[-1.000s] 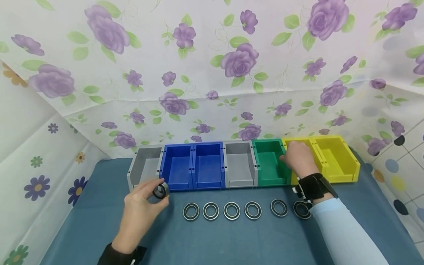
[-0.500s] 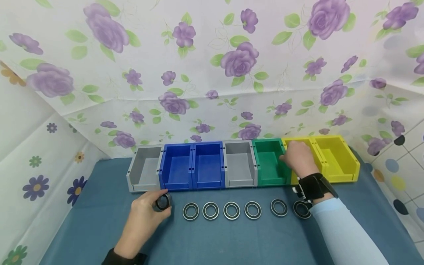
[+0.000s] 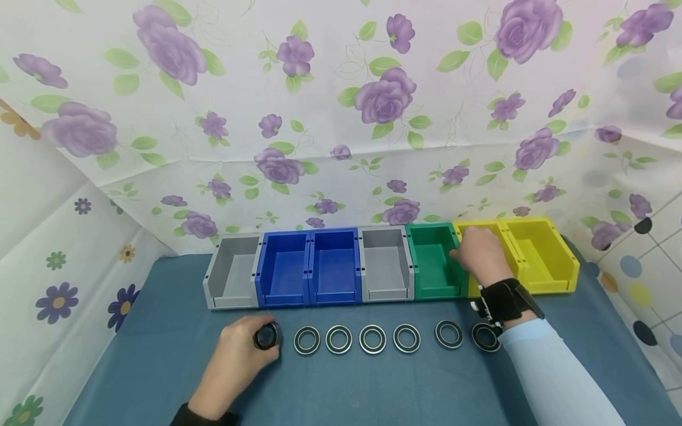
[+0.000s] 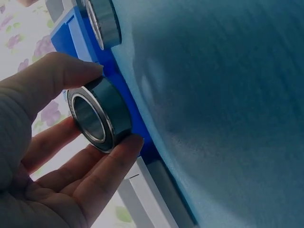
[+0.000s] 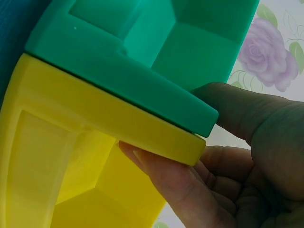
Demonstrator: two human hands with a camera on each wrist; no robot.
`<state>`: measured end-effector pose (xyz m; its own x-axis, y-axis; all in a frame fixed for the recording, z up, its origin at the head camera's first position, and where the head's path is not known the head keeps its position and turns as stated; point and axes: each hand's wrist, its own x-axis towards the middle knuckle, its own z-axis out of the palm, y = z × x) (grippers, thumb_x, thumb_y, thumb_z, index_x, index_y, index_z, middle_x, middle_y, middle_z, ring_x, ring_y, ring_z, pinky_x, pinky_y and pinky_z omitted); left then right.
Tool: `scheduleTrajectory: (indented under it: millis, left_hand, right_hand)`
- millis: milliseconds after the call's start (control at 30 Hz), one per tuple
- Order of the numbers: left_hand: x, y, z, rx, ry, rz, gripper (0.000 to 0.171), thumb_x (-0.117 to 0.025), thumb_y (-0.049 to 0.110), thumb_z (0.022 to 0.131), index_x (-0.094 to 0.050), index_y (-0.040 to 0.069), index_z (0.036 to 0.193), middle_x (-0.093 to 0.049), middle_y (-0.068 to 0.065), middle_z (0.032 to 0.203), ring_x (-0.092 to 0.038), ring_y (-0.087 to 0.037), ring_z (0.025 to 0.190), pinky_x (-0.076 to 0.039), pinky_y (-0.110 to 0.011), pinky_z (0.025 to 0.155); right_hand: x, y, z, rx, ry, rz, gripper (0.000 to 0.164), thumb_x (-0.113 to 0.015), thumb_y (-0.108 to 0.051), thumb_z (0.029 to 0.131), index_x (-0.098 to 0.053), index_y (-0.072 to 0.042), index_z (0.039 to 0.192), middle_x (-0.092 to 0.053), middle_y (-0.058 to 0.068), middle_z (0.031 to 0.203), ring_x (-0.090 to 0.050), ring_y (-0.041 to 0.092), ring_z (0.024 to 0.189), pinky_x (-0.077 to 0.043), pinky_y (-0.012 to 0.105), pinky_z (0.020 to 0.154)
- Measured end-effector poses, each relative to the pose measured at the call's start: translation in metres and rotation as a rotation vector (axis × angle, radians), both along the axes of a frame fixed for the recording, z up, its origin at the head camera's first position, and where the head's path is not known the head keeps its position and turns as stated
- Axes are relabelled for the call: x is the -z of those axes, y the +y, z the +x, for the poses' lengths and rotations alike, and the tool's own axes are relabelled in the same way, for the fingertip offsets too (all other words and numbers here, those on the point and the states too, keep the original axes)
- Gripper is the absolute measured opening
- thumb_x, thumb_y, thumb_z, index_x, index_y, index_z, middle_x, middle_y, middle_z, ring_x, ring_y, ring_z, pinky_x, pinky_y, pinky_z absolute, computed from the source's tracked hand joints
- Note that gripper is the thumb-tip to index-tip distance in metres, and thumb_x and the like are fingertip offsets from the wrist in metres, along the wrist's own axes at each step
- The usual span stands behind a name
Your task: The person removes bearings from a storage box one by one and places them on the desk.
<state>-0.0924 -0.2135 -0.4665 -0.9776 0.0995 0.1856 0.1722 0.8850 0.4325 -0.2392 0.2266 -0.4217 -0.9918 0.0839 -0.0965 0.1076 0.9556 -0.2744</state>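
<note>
My left hand (image 3: 237, 354) pinches a ball bearing (image 4: 117, 110) between thumb and fingertips. In the head view it is low over the cloth, left of the bearing row; whether it touches the cloth I cannot tell. My right hand (image 3: 482, 255) grips the adjoining walls of the green bin (image 5: 99, 61) and the yellow bin (image 5: 40, 90) beside it. Its thumb is on the green side and its fingers reach into the yellow one. Several more bearings, one being the leftmost bearing (image 3: 297, 341), lie flat in a row before the bins.
Left of the green bin stand a grey bin (image 3: 386, 294), two blue bins (image 3: 334, 297) and another grey bin (image 3: 232, 302). A second yellow bin (image 3: 549, 287) ends the row at the right. Blue cloth (image 3: 362, 390) covers the table; a flowered curtain (image 3: 330, 195) hangs behind.
My left hand has moved down and slightly right with the bearing, toward the left end of the row. My right hand has stayed in place.
</note>
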Motion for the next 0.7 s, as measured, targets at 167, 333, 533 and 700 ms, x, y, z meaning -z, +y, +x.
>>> scheduleTrajectory:
  millis: [167,333,533,700]
  left_hand:
    - [0.0009,0.0019,0.0003,-0.006,-0.068,-0.026,0.048,-0.080,0.017,0.061,-0.067,0.012,0.108,-0.063,-0.005,0.102,-0.058,-0.020,0.097,-0.048,-0.039,0.081]
    - [0.0032,0.0018,0.0004,-0.007,-0.100,-0.048,0.049,-0.081,0.018,0.061,-0.067,0.013,0.107,-0.063,-0.004,0.102,-0.058,-0.020,0.098,-0.048,-0.039,0.081]
    - [0.0067,0.0008,-0.0002,-0.007,-0.132,-0.065,0.049,-0.081,0.019,0.060,-0.067,0.013,0.106,-0.063,-0.004,0.101,-0.058,-0.018,0.097,-0.048,-0.038,0.079]
    - [0.0076,0.0012,-0.0007,-0.013,-0.142,-0.079,0.049,-0.081,0.019,0.059,-0.067,0.012,0.106,-0.063,-0.004,0.101,-0.057,-0.018,0.095,-0.049,-0.038,0.078]
  right_hand:
    - [0.0006,0.0015,0.0005,0.003,0.001,-0.012,0.029,-0.069,-0.026,0.083,-0.057,0.001,0.083,-0.048,0.009,0.062,-0.048,0.022,0.054,-0.039,0.031,0.048]
    - [0.0007,0.0013,0.0010,0.001,0.000,-0.015,0.029,-0.069,-0.026,0.083,-0.057,0.001,0.084,-0.048,0.009,0.063,-0.048,0.022,0.054,-0.039,0.031,0.048]
    - [-0.0013,0.0005,0.0017,-0.004,0.001,-0.018,0.029,-0.068,-0.025,0.083,-0.057,0.001,0.084,-0.048,0.009,0.062,-0.048,0.022,0.053,-0.039,0.031,0.048]
    - [-0.0018,0.0007,0.0018,-0.009,0.002,-0.020,0.029,-0.068,-0.025,0.084,-0.058,0.002,0.086,-0.049,0.009,0.063,-0.048,0.022,0.054,-0.039,0.031,0.048]
